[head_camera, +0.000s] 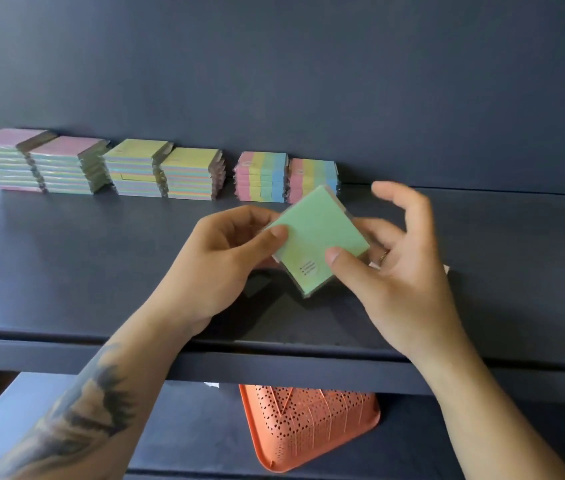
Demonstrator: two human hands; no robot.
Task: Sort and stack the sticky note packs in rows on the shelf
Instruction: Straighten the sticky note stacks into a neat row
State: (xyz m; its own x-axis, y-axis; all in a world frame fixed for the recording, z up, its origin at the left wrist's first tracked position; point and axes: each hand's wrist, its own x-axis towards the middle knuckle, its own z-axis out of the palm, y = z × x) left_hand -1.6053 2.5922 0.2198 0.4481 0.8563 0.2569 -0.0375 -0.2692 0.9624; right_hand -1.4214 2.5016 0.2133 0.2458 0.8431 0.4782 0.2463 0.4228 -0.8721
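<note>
I hold a green sticky note pack [315,237] tilted above the dark shelf [66,258], with more packs seemingly stacked beneath it. My left hand [218,258] pinches its left corner with the thumb on top. My right hand [395,258] grips its right side, thumb on the green face and other fingers spread behind. Along the shelf's back stand stacks in a row: two pink-topped stacks [42,161], two yellow-green-topped stacks [166,171] and two striped multicolour stacks [284,178].
The shelf's front edge [274,365] runs across below my wrists. On the lower shelf an orange perforated basket [309,424] sits under the edge. The dark back panel [309,81] rises behind the stacks. Bare shelf lies right of the striped stacks.
</note>
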